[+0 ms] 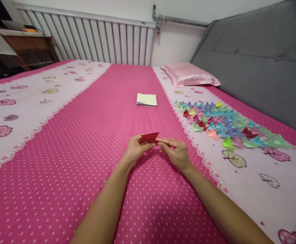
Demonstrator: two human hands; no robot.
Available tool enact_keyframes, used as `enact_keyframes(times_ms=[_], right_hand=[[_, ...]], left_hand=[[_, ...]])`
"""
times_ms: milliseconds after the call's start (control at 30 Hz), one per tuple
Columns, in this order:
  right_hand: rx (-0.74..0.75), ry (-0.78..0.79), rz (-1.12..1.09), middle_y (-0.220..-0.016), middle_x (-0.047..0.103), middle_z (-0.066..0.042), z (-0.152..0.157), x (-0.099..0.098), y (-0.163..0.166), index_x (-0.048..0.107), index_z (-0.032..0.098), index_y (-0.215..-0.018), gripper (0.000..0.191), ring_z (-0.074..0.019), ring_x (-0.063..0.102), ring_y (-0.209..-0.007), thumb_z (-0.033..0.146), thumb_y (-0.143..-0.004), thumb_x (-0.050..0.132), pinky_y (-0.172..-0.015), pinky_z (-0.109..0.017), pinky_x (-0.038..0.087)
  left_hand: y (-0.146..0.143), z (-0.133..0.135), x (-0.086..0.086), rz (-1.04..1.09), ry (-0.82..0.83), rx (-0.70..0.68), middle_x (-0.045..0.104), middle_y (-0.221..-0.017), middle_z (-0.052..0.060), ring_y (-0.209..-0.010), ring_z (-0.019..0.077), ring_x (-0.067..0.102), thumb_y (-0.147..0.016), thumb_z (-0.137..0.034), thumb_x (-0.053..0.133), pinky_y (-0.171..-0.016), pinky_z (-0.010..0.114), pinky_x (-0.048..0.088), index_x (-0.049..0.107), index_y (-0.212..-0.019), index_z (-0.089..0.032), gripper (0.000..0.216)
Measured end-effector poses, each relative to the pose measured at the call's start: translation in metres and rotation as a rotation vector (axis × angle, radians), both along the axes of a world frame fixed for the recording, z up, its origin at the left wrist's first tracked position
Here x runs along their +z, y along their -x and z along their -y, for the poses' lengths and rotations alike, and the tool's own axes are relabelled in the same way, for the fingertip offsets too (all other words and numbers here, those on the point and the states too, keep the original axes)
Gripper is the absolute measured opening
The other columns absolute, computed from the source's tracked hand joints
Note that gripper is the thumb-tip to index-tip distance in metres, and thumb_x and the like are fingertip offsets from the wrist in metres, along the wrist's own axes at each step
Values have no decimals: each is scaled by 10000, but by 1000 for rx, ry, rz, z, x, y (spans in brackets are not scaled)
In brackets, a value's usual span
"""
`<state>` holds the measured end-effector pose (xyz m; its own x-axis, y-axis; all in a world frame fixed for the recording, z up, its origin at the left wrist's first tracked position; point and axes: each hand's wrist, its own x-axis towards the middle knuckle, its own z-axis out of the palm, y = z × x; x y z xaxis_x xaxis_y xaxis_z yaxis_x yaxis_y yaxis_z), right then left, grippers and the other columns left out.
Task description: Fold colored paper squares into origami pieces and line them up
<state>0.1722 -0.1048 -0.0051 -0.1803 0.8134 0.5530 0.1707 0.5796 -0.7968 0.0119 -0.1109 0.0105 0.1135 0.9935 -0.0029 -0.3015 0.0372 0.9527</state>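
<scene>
A folded piece of red paper (150, 136) is held between my two hands above the pink bed. My left hand (137, 148) grips its left side, thumb along the lower edge. At the right end my right hand (174, 151) pinches the paper between thumb and fingers. Beyond the hands lies a stack of pale yellow paper sheets (147, 100). To the right, several small folded paper boats (221, 123) in many colours stand close together in rows on the bed.
A pink satin pillow (190, 74) lies at the far right, against the grey padded headboard (255, 51). Behind the bed runs a white radiator (92, 37) with a pipe (181, 20). A wooden desk (25, 47) stands at the far left. Dotted pink sheet (74, 162) surrounds my arms.
</scene>
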Motion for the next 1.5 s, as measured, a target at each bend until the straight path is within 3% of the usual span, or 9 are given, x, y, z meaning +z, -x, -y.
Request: enact_keyframes(times_ms=[167, 400, 533, 800, 1000, 1200, 1400, 1500], right_hand=[[20, 37, -33, -760, 721, 5, 0, -1, 0, 715, 273, -919, 162, -129, 641, -556, 242, -778, 642, -549, -258, 545], [10, 77, -28, -772, 727, -14, -1, -1, 0, 724, 261, -893, 147, -156, 661, -605, 266, -762, 657, -580, -285, 556], [-29, 120, -66, -818, 729, -21, -1, 0, 0, 726, 253, -873, 151, -176, 675, -696, 276, -728, 690, -662, -307, 559], [-92, 154, -137, -676, 701, -5, -5, -2, -3, 722, 221, -833, 136, -131, 606, -508, 298, -726, 688, -511, -261, 505], [-42, 100, -132, -803, 690, -27, -4, 2, -3, 705, 206, -772, 75, -124, 608, -581, 262, -755, 657, -540, -261, 497], [-49, 116, -74, -749, 666, -30, -3, 5, -4, 671, 187, -740, 119, -143, 603, -656, 290, -779, 625, -603, -273, 492], [53, 295, -183, -850, 625, -28, -2, 2, 5, 580, 203, -932, 285, -150, 606, -782, 350, -712, 688, -673, -260, 507], [61, 364, -226, -878, 623, -35, -4, 0, 7, 592, 196, -920, 314, -152, 607, -802, 358, -679, 713, -691, -257, 511]], left_hand=[[0, -3, -5, -65, -53, 67, 695, -735, 39, -665, 137, 623, -512, -209, 807, -689, 273, 493, 697, -784, -147, 300], [1, -3, -6, -116, -144, 85, 662, -729, 30, -688, 135, 606, -539, -255, 792, -683, 269, 479, 724, -706, -166, 201], [1, -2, -4, -112, -87, 82, 684, -697, 47, -642, 143, 613, -547, -262, 791, -659, 279, 479, 728, -721, -159, 212], [2, -4, -5, -65, -10, 153, 703, -704, 51, -639, 143, 622, -548, -242, 794, -680, 280, 473, 727, -753, -144, 237], [0, 0, 1, -63, 0, 151, 686, -654, 39, -596, 118, 593, -549, -217, 791, -640, 256, 457, 721, -704, -133, 189], [-2, 2, 2, -30, 30, 143, 667, -625, 30, -564, 103, 568, -541, -234, 796, -591, 236, 433, 707, -671, -122, 193], [-9, 3, -6, 20, 48, 73, 687, -678, 56, -574, 112, 578, -569, -291, 784, -588, 236, 436, 715, -762, -116, 269], [-10, 4, -6, 18, 47, 23, 676, -655, 52, -535, 93, 554, -605, -318, 759, -554, 220, 419, 710, -757, -110, 262]])
